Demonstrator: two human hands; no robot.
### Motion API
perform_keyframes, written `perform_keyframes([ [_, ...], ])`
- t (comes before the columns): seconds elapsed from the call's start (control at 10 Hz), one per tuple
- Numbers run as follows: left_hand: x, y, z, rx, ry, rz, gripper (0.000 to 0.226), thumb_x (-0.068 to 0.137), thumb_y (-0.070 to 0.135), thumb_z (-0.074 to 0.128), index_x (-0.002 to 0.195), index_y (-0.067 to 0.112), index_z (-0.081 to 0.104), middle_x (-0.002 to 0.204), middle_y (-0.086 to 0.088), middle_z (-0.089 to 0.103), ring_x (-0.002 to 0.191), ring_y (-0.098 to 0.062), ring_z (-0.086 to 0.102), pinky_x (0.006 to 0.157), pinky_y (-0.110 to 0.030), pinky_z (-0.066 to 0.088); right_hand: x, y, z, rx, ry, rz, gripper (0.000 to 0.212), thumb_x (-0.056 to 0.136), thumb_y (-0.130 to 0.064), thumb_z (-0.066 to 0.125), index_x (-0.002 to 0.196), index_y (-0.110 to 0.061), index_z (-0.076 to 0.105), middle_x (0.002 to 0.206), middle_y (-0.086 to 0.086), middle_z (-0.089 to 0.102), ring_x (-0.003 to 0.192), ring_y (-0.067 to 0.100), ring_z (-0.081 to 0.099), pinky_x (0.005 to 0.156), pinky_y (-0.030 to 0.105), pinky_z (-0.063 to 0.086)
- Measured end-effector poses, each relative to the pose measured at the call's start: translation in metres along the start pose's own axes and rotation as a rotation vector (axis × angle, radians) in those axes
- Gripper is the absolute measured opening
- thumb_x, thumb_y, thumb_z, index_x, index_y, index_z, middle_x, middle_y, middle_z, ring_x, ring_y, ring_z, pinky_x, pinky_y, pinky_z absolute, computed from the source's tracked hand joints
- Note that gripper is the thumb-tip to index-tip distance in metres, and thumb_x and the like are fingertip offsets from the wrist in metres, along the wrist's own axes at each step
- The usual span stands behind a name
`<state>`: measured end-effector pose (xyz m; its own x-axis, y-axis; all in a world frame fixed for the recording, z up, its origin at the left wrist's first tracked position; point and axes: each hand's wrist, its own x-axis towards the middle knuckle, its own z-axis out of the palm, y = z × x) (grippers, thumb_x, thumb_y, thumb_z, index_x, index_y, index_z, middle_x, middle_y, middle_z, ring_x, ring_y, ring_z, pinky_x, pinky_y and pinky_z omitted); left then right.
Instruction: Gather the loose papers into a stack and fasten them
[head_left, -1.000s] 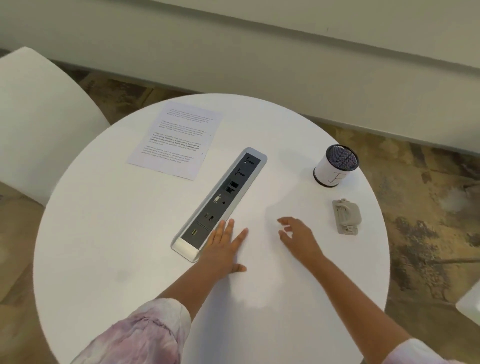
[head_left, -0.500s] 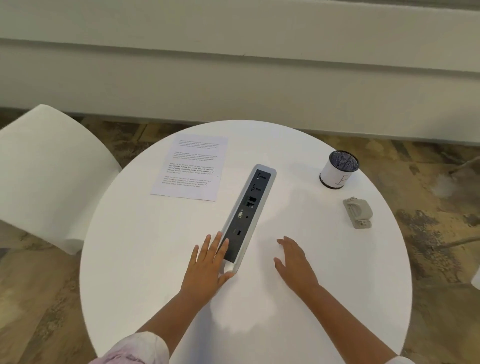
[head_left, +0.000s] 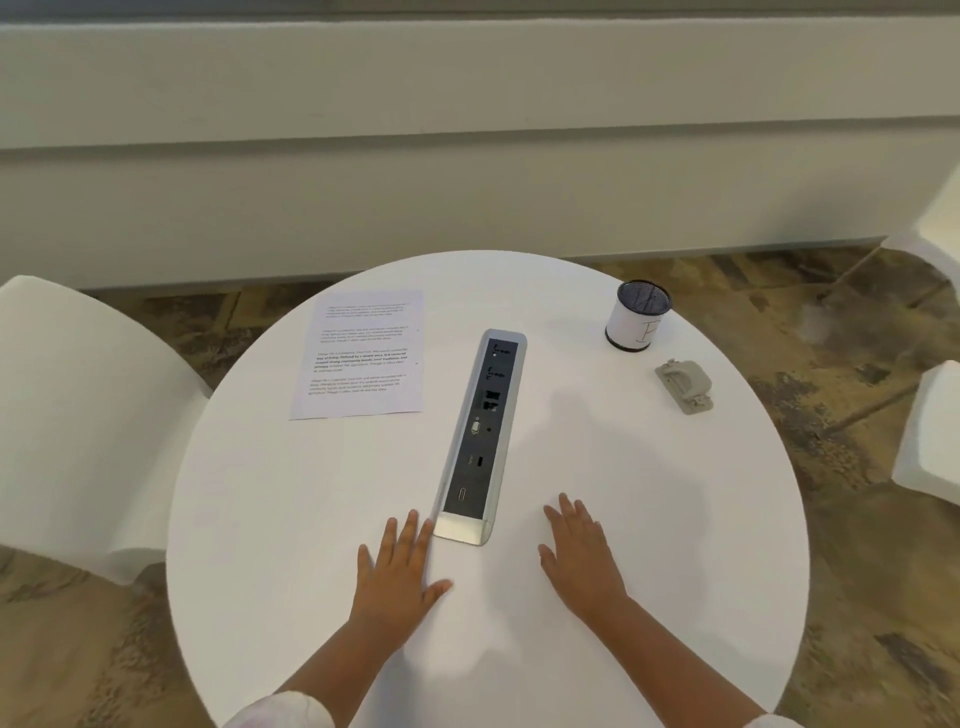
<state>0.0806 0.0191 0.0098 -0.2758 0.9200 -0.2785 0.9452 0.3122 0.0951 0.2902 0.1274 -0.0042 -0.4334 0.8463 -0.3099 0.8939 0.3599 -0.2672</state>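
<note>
A printed white sheet of paper (head_left: 361, 355) lies flat at the far left of the round white table (head_left: 291, 519); whether more sheets lie under it I cannot tell. A small grey stapler (head_left: 683, 385) lies at the far right. My left hand (head_left: 399, 569) rests flat on the table near the front, fingers straight, just left of the near end of the power strip. My right hand (head_left: 583, 555) rests flat to the right of that end, holding nothing. Both hands are far from the paper and the stapler.
A long silver and black power strip (head_left: 480, 434) runs along the table's middle. A white cup with a dark mesh rim (head_left: 637, 322) stands at the far right, behind the stapler. White chairs stand at the left (head_left: 78, 415) and the right (head_left: 930, 431).
The view has tilted up and turned, so the table sits lower in the frame. My left hand has slid back off the power strip's end; my right hand has flattened on the table.
</note>
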Motion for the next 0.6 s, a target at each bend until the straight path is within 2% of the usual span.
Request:
perform_keyframes([
  [0.1, 0.001, -0.003, 0.005, -0.026, 0.008, 0.021, 0.097, 0.082, 0.063, -0.021, 0.139, 0.015, 0.040, 0.139, -0.009, 0.050, 0.121, -0.033, 0.055, 0.083, -0.051, 0.054, -0.002, 0.002, 0.003, -0.029, 0.021, -0.006, 0.053, 0.099, -0.034, 0.025, 0.148, -0.021, 0.008, 0.159, 0.002, -0.004, 0.147, 0.021, -0.004, 0.119, 0.037, 0.003],
  [0.2, -0.007, 0.002, 0.006, -0.063, 0.071, 0.024, 0.073, 0.091, 0.053, -0.010, 0.149, 0.012, 0.007, 0.149, -0.011, 0.037, 0.108, -0.028, 0.065, 0.072, -0.044, 0.058, -0.004, 0.003, 0.006, -0.111, 0.041, -0.017, 0.054, 0.100, -0.034, 0.020, 0.149, -0.020, 0.003, 0.159, 0.003, -0.006, 0.147, 0.023, -0.005, 0.119, 0.037, 0.002],
  [0.3, -0.007, 0.006, 0.005, -0.070, 0.237, 0.122, 0.068, 0.092, 0.054, -0.008, 0.148, 0.014, -0.010, 0.156, -0.001, -0.024, 0.140, -0.021, 0.028, 0.084, -0.042, 0.054, -0.004, 0.003, 0.006, -0.155, 0.068, -0.008, 0.056, 0.100, -0.036, 0.019, 0.149, -0.019, -0.003, 0.159, 0.003, -0.010, 0.146, 0.024, -0.008, 0.119, 0.037, 0.000],
  [0.4, -0.001, 0.010, -0.001, -0.029, 0.339, 0.144, 0.070, 0.091, 0.059, -0.004, 0.147, 0.018, -0.014, 0.154, 0.005, -0.029, 0.143, -0.014, -0.023, 0.110, -0.040, 0.027, -0.006, -0.005, -0.009, -0.194, 0.184, -0.031, 0.056, 0.099, -0.039, 0.015, 0.149, -0.016, 0.005, 0.159, 0.007, -0.002, 0.146, 0.027, 0.000, 0.118, 0.036, -0.005],
  [0.5, 0.015, 0.010, -0.014, 0.041, 0.473, 0.162, 0.071, 0.090, 0.061, -0.001, 0.147, 0.020, -0.014, 0.153, 0.006, -0.030, 0.141, -0.012, -0.027, 0.111, -0.035, -0.001, -0.009, -0.019, -0.036, -0.223, 0.338, -0.069, 0.072, 0.096, -0.042, -0.003, 0.135, -0.010, 0.048, 0.144, 0.010, 0.044, 0.135, 0.028, 0.039, 0.113, 0.034, -0.003],
  [0.6, 0.027, 0.012, -0.042, 0.002, 0.504, 0.134, 0.073, 0.090, 0.062, 0.002, 0.147, 0.019, -0.014, 0.157, 0.002, -0.015, 0.142, -0.014, -0.025, 0.112, -0.036, -0.003, -0.003, -0.024, -0.059, -0.176, 0.460, -0.111, 0.074, 0.094, -0.046, -0.005, 0.136, -0.008, 0.043, 0.144, 0.011, 0.041, 0.140, 0.024, 0.021, 0.111, 0.033, -0.004],
])
